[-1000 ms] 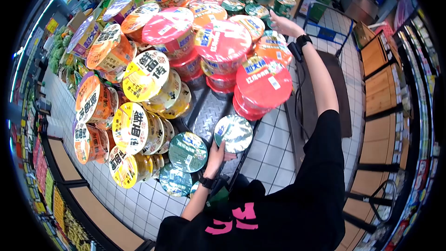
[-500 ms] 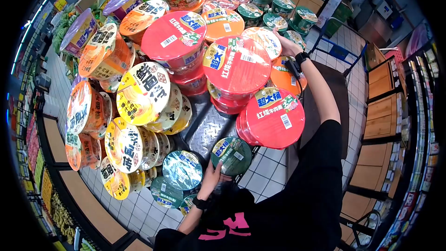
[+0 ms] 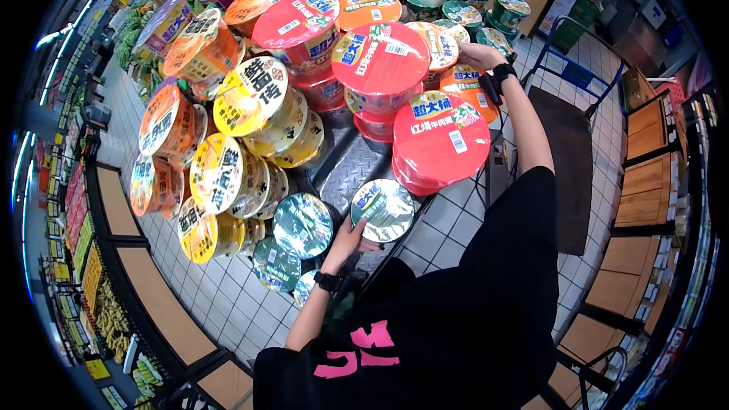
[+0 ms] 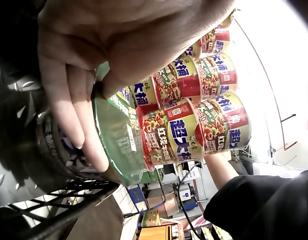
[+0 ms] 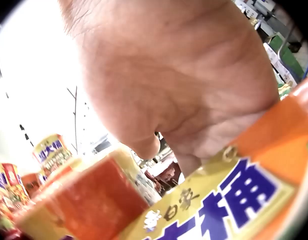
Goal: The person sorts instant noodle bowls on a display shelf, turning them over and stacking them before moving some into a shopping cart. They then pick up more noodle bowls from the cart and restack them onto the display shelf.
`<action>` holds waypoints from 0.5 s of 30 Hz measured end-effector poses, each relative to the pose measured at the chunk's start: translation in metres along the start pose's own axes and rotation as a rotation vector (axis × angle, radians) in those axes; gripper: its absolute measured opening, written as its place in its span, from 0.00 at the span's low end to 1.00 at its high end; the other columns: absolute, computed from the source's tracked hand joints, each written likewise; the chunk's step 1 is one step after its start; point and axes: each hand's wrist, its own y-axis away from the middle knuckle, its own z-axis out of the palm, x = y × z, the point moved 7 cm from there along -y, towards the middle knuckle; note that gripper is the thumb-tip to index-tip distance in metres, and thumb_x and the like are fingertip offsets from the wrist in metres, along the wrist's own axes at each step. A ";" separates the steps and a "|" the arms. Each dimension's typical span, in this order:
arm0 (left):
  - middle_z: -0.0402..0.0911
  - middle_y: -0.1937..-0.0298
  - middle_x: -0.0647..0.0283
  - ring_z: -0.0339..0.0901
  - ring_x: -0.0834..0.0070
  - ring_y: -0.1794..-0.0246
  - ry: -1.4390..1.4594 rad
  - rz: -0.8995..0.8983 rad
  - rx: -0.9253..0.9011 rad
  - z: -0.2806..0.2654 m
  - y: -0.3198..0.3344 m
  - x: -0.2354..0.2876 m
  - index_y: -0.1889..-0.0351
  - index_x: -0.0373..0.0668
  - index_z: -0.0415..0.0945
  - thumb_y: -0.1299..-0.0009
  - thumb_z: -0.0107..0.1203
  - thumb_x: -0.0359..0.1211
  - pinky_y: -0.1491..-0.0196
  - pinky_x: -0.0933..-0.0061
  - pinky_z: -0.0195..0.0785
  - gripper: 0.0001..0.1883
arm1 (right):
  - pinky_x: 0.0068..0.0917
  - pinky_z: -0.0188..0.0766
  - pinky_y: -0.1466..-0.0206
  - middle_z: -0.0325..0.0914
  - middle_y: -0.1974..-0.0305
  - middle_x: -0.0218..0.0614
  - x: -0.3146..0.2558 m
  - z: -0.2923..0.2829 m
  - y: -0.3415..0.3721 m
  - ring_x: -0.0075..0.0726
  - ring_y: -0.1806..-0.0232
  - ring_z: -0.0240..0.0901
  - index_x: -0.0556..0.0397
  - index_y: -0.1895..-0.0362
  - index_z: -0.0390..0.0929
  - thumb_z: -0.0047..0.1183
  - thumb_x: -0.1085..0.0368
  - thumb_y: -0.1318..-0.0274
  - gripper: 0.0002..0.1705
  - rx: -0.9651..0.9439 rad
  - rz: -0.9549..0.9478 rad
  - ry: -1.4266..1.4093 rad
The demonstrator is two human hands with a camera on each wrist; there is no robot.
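In the head view my left hand (image 3: 348, 243) grips the near-left edge of a green-labelled instant noodle tub (image 3: 382, 212). The left wrist view has its fingers (image 4: 86, 130) along the side of that tub (image 4: 116, 142), which stands on the black ribbed platform. Farther off, my right hand (image 3: 481, 56) touches the right side of a pale-lidded orange noodle tub (image 3: 439, 47), above another orange tub (image 3: 469, 87). The right wrist view shows my right palm (image 5: 179, 75) close over orange tubs (image 5: 89, 200); most fingers are hidden, so I cannot tell their hold.
Red noodle tubs (image 3: 440, 140) are stacked between my hands. Yellow tubs (image 3: 250, 99) lean in piles at the left, and more green tubs (image 3: 302, 224) stand beside my left hand. A blue trolley handle (image 3: 569, 76) is at the right, by wooden cabinets (image 3: 645, 137).
My right hand has come back from near the far green tubs to the pale-lidded orange tub. My left hand stays on the green tub while the head view shifts.
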 end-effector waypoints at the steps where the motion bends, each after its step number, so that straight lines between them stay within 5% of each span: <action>1: 0.80 0.65 0.49 0.82 0.60 0.76 0.013 -0.008 -0.005 0.001 0.002 0.001 0.36 0.41 0.51 0.26 0.43 0.42 0.76 0.72 0.76 0.25 | 0.28 0.67 0.47 0.74 0.51 0.51 -0.052 0.043 0.086 0.34 0.51 0.71 0.64 0.48 0.68 0.42 0.40 0.39 0.36 0.150 0.010 0.141; 4: 0.81 0.66 0.49 0.82 0.62 0.74 -0.033 0.002 0.043 0.011 0.016 0.018 0.38 0.40 0.53 0.26 0.42 0.44 0.75 0.76 0.74 0.25 | 0.32 0.66 0.46 0.73 0.52 0.47 -0.003 0.003 0.092 0.32 0.50 0.70 0.63 0.45 0.66 0.40 0.32 0.43 0.44 0.115 0.055 0.032; 10: 0.80 0.72 0.48 0.82 0.62 0.76 -0.086 0.088 0.122 0.012 0.018 0.012 0.39 0.37 0.52 0.25 0.41 0.43 0.76 0.75 0.74 0.24 | 0.26 0.66 0.53 0.75 0.56 0.29 0.049 0.012 0.181 0.22 0.60 0.69 0.49 0.49 0.71 0.43 0.34 0.43 0.34 0.077 0.035 -0.154; 15: 0.80 0.76 0.49 0.80 0.64 0.81 -0.293 0.048 0.348 0.037 0.052 0.015 0.30 0.33 0.33 0.27 0.41 0.44 0.80 0.74 0.71 0.38 | 0.32 0.62 0.42 0.66 0.43 0.40 0.083 0.037 0.232 0.37 0.43 0.65 0.54 0.39 0.62 0.42 0.33 0.43 0.42 -0.004 0.022 -0.207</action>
